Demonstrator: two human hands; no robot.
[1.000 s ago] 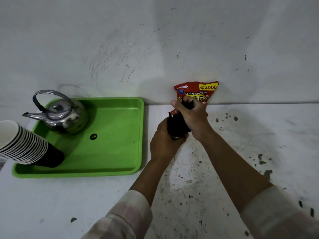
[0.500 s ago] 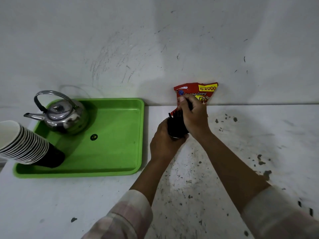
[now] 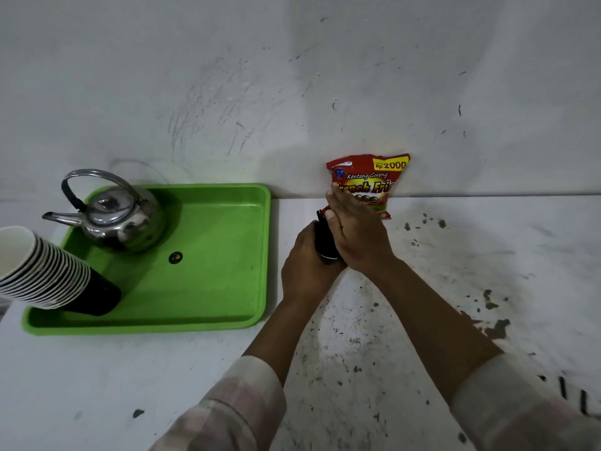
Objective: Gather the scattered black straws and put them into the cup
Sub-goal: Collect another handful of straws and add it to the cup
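A black cup [image 3: 325, 244] stands on the white counter, mostly hidden between my two hands. My left hand [image 3: 304, 266] wraps around its left side and holds it. My right hand [image 3: 356, 234] lies flat against the cup's right side and top, fingers straight and pointing up, covering most of the black straws. Only a few straw tips [image 3: 319, 216] show above the cup at its upper left. No loose straws are visible on the counter.
A red snack bag [image 3: 370, 177] leans on the wall just behind my hands. To the left is a green tray [image 3: 211, 288] holding a steel kettle [image 3: 113, 219] and a tilted stack of paper cups [image 3: 42, 271]. The counter is speckled with dark marks.
My right hand, earlier curled over the straws at the cup's top, now lies flat with its fingers straightened. The left hand and the cup have stayed in place.
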